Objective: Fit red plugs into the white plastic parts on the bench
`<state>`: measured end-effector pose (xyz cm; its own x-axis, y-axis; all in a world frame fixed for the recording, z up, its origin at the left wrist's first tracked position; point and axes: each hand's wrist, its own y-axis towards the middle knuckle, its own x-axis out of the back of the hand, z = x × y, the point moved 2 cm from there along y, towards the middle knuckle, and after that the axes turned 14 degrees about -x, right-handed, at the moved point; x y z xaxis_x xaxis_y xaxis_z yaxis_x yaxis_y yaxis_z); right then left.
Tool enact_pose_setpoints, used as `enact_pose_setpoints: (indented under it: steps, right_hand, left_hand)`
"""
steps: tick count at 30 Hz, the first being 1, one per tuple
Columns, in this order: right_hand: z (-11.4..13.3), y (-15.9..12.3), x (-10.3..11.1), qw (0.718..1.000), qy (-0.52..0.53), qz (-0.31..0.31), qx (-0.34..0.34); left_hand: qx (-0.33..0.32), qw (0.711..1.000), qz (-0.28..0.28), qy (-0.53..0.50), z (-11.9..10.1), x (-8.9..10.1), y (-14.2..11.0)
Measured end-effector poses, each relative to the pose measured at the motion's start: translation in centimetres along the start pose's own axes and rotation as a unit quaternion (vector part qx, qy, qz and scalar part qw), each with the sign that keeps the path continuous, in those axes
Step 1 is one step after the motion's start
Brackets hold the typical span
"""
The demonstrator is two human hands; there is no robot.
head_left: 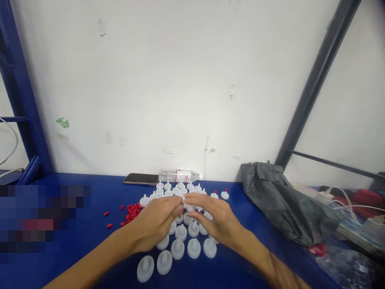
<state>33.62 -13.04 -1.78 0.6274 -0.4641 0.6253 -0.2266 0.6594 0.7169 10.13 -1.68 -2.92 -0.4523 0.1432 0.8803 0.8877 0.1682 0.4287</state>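
Many translucent white spouted caps (194, 248) stand on the blue table in loose rows, their narrow spouts pointing up. Over the middle of them, my right hand (221, 216) curves its thumb and fingers around one white spouted cap (190, 208). My left hand (156, 218) meets it there, fingertips pinched together by that cap's spout; what they pinch is hidden. A pile of small red tips (132, 212) lies left of my left hand. Beyond my right hand, a white cap with a red tip on its spout (225, 194) stands on the table.
A phone (140, 179) and a clear plastic bottle (179, 176) lie along the wall. At right are a dark grey plastic bag (282, 200), a power strip (355, 233) with cables, and a clear bag (345, 265). Blue metal posts (25, 80) frame the table's left side.
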Motion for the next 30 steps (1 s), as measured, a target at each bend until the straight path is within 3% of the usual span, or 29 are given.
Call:
enact_pose_setpoints:
  steps: [2,4,8,11,17,30]
  right_hand:
    - [-0.2,0.4,0.4,0.999,-0.051,0.014,-0.007]
    - [-1.2,0.7,1.0,0.996,-0.084,0.008,-0.022]
    - [-4.9,0.8,2.8,0.987,-0.118,-0.049,-0.101]
    - [-7.8,0.6,4.1,0.977,-0.135,-0.04,-0.163]
    - [-10.7,0.4,4.7,0.959,-0.162,0.0,-0.231]
    - [-9.9,0.5,4.1,0.935,-0.179,0.067,-0.299]
  left_hand:
    - [0.032,0.999,-0.027,0.008,0.3,1.4,0.4]
    - [0.065,0.996,-0.018,0.05,1.0,3.2,0.5]
    - [0.181,0.961,0.049,0.203,3.0,6.8,0.0]
    - [0.258,0.928,0.111,0.247,4.6,8.5,-0.7]
    - [0.308,0.912,0.151,0.225,6.8,9.6,-2.1]
    - [0.308,0.924,0.131,0.184,7.7,10.0,-2.9]
